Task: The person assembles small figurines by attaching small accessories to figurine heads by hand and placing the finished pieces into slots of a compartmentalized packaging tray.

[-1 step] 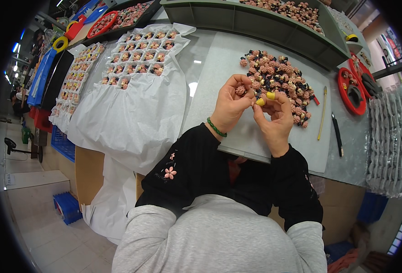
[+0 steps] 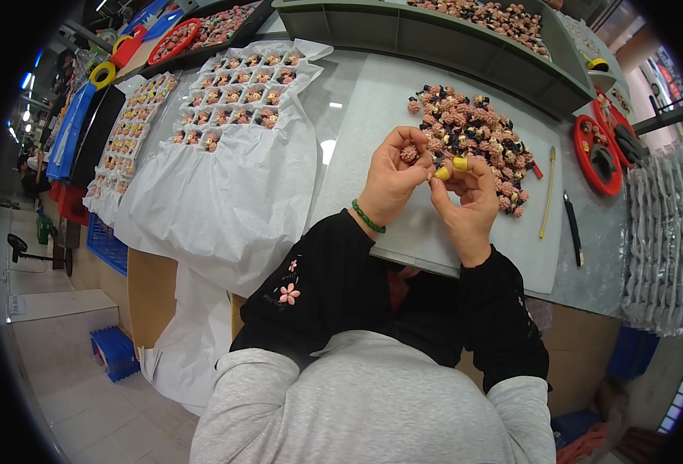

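My left hand (image 2: 390,176), with a green bracelet at the wrist, is closed around a small pink bumpy figurine (image 2: 409,155). Fingers cover most of that piece. Close beside it, my right hand (image 2: 467,203) has thumb and fingers pinched together, their tips meeting the left fingertips. Yellow covers wrap two of its fingers; whatever lies in the pinch is too small or hidden to name. Just beyond both hands, a heap of similar pink, black and cream figurines (image 2: 473,127) spreads over a white work sheet (image 2: 365,100).
A long grey-green bin (image 2: 434,39) of figurines stands behind the heap. Leftward lies a compartment tray (image 2: 233,97) of figurines, partly under white paper (image 2: 210,201). To the right are a thin yellow stick (image 2: 547,192), a black pen-like tool (image 2: 573,228), red trays (image 2: 598,166) and stacked clear trays (image 2: 661,247).
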Demonstrator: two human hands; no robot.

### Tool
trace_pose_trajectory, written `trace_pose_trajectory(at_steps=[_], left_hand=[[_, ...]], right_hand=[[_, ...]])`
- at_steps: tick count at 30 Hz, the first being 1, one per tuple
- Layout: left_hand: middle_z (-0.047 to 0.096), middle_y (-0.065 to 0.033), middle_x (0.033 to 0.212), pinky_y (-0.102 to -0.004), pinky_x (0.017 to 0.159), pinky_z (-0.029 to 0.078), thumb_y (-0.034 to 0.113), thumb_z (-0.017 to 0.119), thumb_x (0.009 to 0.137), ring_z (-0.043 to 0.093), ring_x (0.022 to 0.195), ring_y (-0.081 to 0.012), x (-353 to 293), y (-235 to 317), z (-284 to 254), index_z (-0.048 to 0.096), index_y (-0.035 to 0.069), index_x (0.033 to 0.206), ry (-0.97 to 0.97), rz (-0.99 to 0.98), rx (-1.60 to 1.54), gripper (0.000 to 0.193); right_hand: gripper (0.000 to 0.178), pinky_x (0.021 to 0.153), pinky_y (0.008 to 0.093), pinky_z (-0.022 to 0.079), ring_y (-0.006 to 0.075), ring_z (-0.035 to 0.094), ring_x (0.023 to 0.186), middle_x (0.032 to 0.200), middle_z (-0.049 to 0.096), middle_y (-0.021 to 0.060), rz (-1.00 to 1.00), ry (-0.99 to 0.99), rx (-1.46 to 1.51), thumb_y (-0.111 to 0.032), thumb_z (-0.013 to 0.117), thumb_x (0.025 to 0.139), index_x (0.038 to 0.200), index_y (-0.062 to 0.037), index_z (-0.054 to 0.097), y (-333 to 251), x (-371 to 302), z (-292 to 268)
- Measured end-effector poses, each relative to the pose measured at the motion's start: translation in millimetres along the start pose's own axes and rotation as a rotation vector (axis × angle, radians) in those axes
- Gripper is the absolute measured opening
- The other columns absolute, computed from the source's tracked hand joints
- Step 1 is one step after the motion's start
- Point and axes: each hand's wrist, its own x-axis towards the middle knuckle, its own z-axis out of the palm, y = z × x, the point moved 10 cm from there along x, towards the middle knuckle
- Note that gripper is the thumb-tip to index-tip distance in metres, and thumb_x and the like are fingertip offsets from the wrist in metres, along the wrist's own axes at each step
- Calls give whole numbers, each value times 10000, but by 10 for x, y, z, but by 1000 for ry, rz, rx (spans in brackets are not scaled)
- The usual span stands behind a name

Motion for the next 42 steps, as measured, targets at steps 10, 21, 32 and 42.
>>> trace_pose_trajectory(at_steps=[10, 21, 32, 42], left_hand=[[434, 4, 748, -174, 648, 386, -90, 508, 679, 416, 651, -40, -3, -8, 22, 451, 22, 990, -20, 42, 147, 335], [425, 8, 764, -174, 637, 380, -89, 507, 682, 405, 661, -38, -14, -10, 63, 456, 19, 992, -24, 60, 199, 332], [421, 7, 751, -177, 617, 382, -99, 509, 678, 402, 650, -39, -11, -7, 65, 456, 16, 984, -34, 53, 176, 331], [443, -6, 759, -194, 624, 401, -93, 513, 677, 422, 659, -45, 4, 5, 16, 455, 26, 975, -4, 68, 152, 327]], right_hand=[[329, 658, 227, 507, 111, 598, 720, 829, 587, 77, 4, 81, -5, 94, 625, 686, 937, -7, 438, -3, 14, -52], [337, 644, 225, 507, 97, 578, 706, 814, 566, 74, -2, 115, -17, 103, 618, 669, 863, -24, 374, 46, -6, -85], [369, 705, 236, 480, 99, 560, 749, 847, 573, 93, 53, 64, -19, 114, 592, 703, 863, -64, 311, 73, -2, -54], [366, 693, 245, 481, 112, 554, 753, 860, 558, 100, 37, 52, 9, 119, 584, 690, 864, -63, 317, 35, -14, -45]])
